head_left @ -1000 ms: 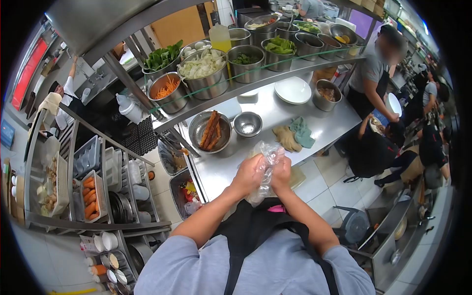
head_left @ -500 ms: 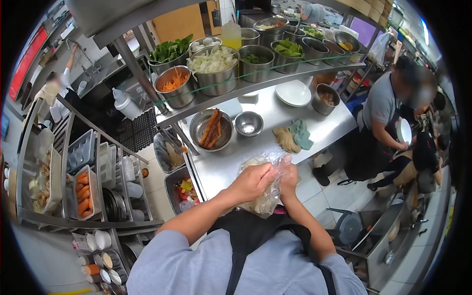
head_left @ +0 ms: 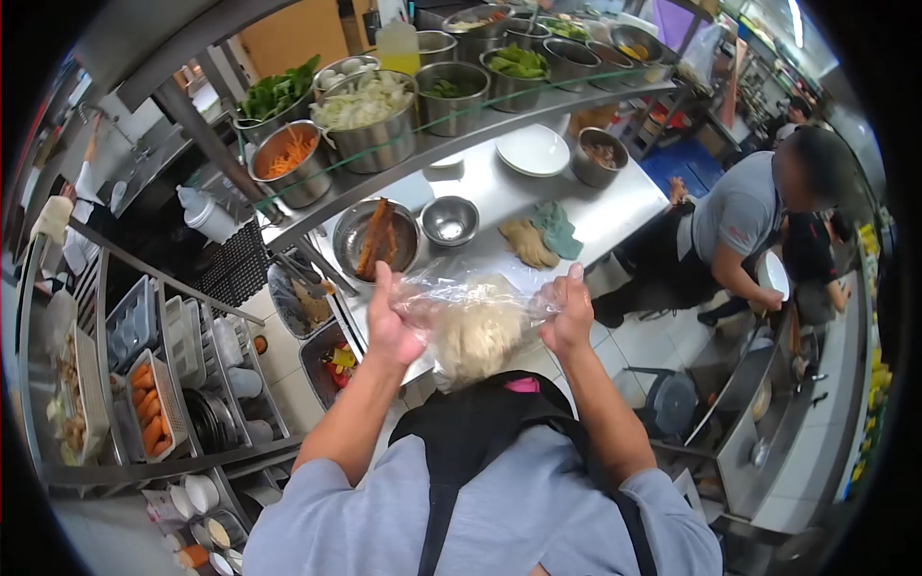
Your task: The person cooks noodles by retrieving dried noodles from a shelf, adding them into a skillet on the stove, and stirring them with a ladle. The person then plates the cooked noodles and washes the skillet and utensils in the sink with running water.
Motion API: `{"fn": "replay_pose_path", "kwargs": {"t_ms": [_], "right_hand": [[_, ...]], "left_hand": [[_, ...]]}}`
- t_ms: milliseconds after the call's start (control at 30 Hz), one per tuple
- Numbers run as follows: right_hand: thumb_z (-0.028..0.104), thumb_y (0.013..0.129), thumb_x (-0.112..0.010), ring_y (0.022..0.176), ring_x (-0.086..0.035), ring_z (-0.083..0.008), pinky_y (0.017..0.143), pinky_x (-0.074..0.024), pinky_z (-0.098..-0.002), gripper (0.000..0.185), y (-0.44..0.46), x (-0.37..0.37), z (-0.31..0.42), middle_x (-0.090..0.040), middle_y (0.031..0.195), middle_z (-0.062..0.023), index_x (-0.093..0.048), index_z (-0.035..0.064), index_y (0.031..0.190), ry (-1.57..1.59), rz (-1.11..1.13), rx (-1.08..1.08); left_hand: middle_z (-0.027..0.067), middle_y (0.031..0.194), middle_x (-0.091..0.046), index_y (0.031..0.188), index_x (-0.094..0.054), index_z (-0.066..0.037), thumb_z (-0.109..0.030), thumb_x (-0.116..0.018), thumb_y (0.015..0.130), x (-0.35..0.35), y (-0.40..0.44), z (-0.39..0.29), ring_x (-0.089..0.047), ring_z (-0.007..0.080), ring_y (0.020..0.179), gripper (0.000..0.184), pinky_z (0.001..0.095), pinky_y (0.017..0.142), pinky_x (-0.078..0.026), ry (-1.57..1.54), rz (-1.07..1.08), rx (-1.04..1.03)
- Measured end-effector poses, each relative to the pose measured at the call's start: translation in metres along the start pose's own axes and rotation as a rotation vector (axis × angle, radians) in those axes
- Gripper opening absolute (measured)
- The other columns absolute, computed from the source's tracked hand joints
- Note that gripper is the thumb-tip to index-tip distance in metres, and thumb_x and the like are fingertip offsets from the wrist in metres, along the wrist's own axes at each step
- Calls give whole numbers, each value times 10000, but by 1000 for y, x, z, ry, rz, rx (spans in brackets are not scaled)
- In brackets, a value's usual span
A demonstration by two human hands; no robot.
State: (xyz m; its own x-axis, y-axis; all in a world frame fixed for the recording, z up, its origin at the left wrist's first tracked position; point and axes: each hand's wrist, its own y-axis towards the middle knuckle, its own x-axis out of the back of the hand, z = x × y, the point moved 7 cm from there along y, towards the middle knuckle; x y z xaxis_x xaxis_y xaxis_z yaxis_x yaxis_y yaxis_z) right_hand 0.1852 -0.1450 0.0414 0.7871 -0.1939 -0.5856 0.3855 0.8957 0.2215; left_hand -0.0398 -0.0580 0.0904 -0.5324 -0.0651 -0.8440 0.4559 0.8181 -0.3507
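A clear plastic bag [head_left: 485,284] with a pale, stringy mass inside, perhaps noodles, hangs in front of my apron, over the near edge of the steel counter. My left hand [head_left: 394,319] grips one side of the bag's opening, thumb up. At the other side, my right hand [head_left: 569,312] pinches the film, so the mouth is stretched wide between them. Just beyond the bag are a steel bowl [head_left: 408,240] with brown, stick-like pieces and a smaller steel bowl [head_left: 451,221]. Farther right lie a tan cloth [head_left: 526,244] and a green cloth [head_left: 556,229].
Above the counter, a shelf [head_left: 480,137] carries several steel pots of vegetables. White plates [head_left: 533,151] and a steel pot [head_left: 599,156] stand under it. Bins [head_left: 298,300] sit left of the counter, near a rack with carrots [head_left: 149,408]. A co-worker [head_left: 744,206] stands at right holding a plate.
My hands have moved apart, spreading the bag's mouth that was bunched between them. My left hand went left. The view has shifted, and the co-worker at right leans differently.
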Motion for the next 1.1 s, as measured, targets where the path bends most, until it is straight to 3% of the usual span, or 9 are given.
{"fn": "replay_pose_path", "kwargs": {"t_ms": [33,233,433,667,800,833,867,967,1100], "right_hand": [[245,1040,-535,584,-439,-126,568,-359,-301,390,1,-1,0,-476,619,-12,-475,100,683,300,-11,-82],[477,914,-698,548,-373,-109,521,-333,-292,516,1,-46,33,-388,584,25,-464,93,663,-773,67,70],[471,730,-815,692,-656,-301,633,-487,-424,462,0,-86,79,-651,684,-102,-601,62,761,-1560,355,-350],[272,839,-741,584,-611,-221,564,-457,-386,302,-11,-45,76,-613,621,-82,-598,25,738,-1569,397,23],[175,895,-687,644,-593,-82,593,-469,-279,199,5,8,96,-652,711,-93,-639,-18,880,-1329,-63,-110],[187,910,-678,665,-599,-87,618,-478,-270,210,4,34,85,-668,764,-94,-629,-14,945,-1012,-216,-86],[200,925,-669,685,-604,-91,642,-487,-261,232,-1,62,68,-685,818,-94,-620,-11,1010,-690,-353,-55],[331,919,-688,1112,-623,-282,958,-497,-391,521,-66,101,-33,-626,1194,-186,-519,35,1314,-1092,93,-299],[372,880,-723,1303,-500,-323,1091,-394,-448,710,-100,47,-74,-495,1394,-210,-422,19,1418,-1015,5,-201]], "left_hand": [[-48,612,-413,720,-454,-197,-504,-547,999,10,11,1,-425,108,541,425,287,540,-396,12,141,21],[-58,635,-427,730,-482,-192,-468,-564,1002,18,30,-10,-446,99,566,396,278,545,-402,156,215,-100],[-32,727,-578,841,-565,-176,-460,-595,985,0,33,-12,-584,106,647,320,268,580,-473,249,176,-210],[-19,722,-588,860,-573,-154,-428,-549,1016,-1,47,-28,-588,120,631,316,286,577,-483,251,218,-245],[8,758,-627,882,-593,-137,-431,-522,1028,-5,56,-18,-615,137,666,335,311,592,-502,97,412,-124],[14,777,-643,945,-620,-114,-436,-527,1025,-23,45,-11,-614,136,682,344,301,594,-503,168,-33,-169],[14,777,-643,945,-620,-114,-436,-527,1025,-30,50,2,-614,136,682,344,301,594,-503,177,-25,-157],[-26,720,-546,908,-567,-119,-422,-536,1029,-45,62,32,-456,90,585,327,260,535,-381,257,82,-132],[-42,703,-528,880,-559,-119,-388,-534,1040,-108,33,92,-472,62,602,314,236,544,-382,312,247,-84]]}}
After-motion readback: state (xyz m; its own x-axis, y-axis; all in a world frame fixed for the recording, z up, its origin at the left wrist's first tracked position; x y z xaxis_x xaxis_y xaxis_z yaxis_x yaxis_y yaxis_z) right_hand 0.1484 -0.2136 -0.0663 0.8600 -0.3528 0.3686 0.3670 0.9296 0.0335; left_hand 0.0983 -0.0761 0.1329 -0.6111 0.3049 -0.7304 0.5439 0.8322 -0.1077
